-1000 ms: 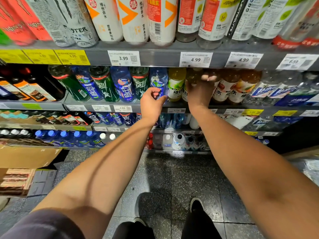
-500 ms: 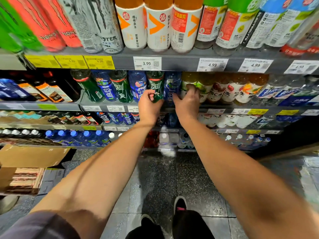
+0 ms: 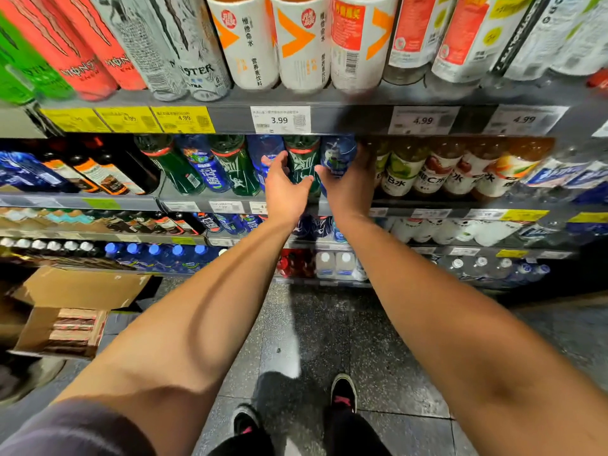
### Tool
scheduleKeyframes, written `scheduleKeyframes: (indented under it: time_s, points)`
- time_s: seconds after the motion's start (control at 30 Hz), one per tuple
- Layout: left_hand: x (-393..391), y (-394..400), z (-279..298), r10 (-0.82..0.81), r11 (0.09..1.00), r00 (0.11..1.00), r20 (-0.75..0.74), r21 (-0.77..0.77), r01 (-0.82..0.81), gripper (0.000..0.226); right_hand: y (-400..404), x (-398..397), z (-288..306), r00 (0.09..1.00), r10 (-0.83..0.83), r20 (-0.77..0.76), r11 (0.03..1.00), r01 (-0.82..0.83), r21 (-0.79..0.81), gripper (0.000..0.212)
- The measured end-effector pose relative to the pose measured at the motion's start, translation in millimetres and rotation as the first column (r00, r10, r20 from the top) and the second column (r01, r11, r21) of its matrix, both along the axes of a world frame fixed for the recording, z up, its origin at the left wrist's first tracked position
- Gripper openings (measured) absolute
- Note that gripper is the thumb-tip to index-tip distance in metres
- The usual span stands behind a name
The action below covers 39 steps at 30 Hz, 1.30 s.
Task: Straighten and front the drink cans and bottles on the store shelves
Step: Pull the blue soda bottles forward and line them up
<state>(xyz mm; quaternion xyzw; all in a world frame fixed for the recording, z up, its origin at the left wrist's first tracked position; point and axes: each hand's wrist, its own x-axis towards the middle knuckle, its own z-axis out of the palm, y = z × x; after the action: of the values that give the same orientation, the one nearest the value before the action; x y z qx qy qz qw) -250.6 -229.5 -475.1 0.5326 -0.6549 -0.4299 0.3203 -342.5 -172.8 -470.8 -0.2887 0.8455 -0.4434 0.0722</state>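
At mid-shelf: left hand (image 3: pixel 284 189) spread, now reaching past a dark green plastic bottle (image 3: pixel 302 162); right hand (image 3: pixel 348 185), shifted left off the yellow-labelled bottles (image 3: pixel 399 174), wrapped round a blue-labelled plastic bottle (image 3: pixel 339 156) just beside. Probably mid-fronting this pair on the grey metal shelf (image 3: pixel 184 200); further rows untouched.

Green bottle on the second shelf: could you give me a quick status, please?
Left hand open at green bottle. Right hand wrapped on blue bottle beside it. Both upright. Nothing in the way.
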Motion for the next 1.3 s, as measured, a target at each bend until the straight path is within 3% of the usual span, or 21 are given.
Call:
scheduleKeyframes:
  time_s: [0.17,0.37,0.6,0.77,0.9,1.03,1.3]
  points:
    - [-1,-6,-4,-0.027,0.999,0.998,-0.051,0.034,0.029,0.073,-11,3,2,0.999,-0.016,-0.050,0.996,0.020,0.085,0.090]
    - [4,-15,-8,-0.106,0.994,0.977,-0.186,-0.011,0.106,0.044,-25,9,4,0.990,-0.111,-0.086,0.983,0.122,0.136,0.085]
    - [9,-24,-21,-0.149,0.988,0.953,-0.264,0.004,0.156,0.037,-24,24,-3,0.973,-0.220,-0.065,0.976,0.219,-0.016,0.091]
    - [14,-22,-17,-0.212,0.977,0.949,-0.231,-0.068,0.202,0.025,-5,30,-13,0.948,-0.287,0.138,0.917,0.313,-0.248,0.078]
    - [21,-23,-19,-0.252,0.968,0.942,-0.223,-0.047,0.248,0.049,15,32,-23,0.920,-0.296,0.256,0.852,0.376,-0.365,0.072]
    - [23,-22,-24,-0.262,0.963,0.952,-0.156,0.015,0.267,0.050,37,34,-28,0.890,-0.317,0.329,0.807,0.435,-0.400,0.069]
    - [12,-17,-20,-0.229,0.973,0.972,-0.048,0.001,0.229,0.067,59,36,-26,0.896,-0.299,0.329,0.798,0.423,-0.428,0.069]
